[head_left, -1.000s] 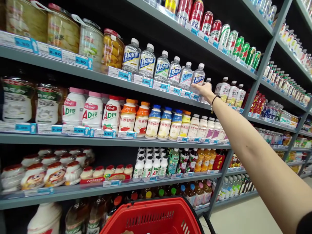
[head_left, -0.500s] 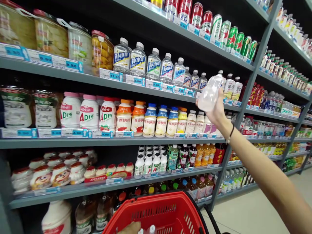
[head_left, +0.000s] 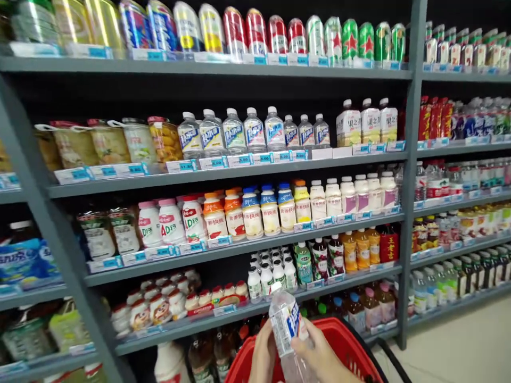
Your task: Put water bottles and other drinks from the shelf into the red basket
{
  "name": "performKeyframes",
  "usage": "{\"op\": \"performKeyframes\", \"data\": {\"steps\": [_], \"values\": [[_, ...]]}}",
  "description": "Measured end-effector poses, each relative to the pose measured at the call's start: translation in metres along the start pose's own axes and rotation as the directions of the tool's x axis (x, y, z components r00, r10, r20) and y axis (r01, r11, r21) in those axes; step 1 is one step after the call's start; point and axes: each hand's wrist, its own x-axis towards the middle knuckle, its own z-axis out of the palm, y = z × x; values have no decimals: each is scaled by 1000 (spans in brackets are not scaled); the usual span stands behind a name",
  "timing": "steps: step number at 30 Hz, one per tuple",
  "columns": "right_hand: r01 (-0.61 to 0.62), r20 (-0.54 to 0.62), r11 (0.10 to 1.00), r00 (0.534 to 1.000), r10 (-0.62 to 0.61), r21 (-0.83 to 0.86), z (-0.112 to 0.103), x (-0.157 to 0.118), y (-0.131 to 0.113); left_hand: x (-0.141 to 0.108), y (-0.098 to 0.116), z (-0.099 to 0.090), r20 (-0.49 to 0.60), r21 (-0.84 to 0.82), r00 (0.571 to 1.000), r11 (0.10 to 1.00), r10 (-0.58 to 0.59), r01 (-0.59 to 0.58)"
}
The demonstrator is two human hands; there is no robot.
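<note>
A clear plastic bottle (head_left: 284,327) with a white cap and a blue-and-white label is held tilted above a red shopping basket (head_left: 339,336). My left hand (head_left: 263,354) wraps the bottle's left side. From the right, my right hand (head_left: 319,348) grips it, with the thumb over the label. The bottle's lower end runs down toward the frame's bottom edge. What lies inside the basket is mostly hidden by my hands and the bottle.
Grey shelves (head_left: 239,173) stand in front, stocked with similar clear bottles (head_left: 254,130), milk drinks (head_left: 252,213), jars (head_left: 163,139) and cans (head_left: 256,33). A black basket handle (head_left: 393,359) sticks out at the right. Pale floor (head_left: 459,340) shows at lower right.
The view has turned left. My right hand has come down from the middle shelf with the bottle to above the basket, and my left hand has come up and taken hold of it too.
</note>
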Motion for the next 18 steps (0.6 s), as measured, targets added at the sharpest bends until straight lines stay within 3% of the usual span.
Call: {"op": "performKeyframes", "data": {"steps": [3,5,9,14,18], "values": [[-30,-41,995,999,26,-94,10,-5,5,-10,28,3,-82,-172,996,984,43,-57],[-63,-55,988,997,56,-140,11,-7,6,-17,33,8,-110,-136,993,989,36,-51],[-97,1,983,995,98,-155,8,-19,23,-31,17,20,-222,-143,975,990,-10,-22],[-175,137,978,972,190,-112,-2,-35,46,-39,10,23,-264,-402,952,915,-152,34],[-238,236,971,943,235,-14,3,-39,58,-32,16,16,-284,-347,958,936,-46,-58]]}}
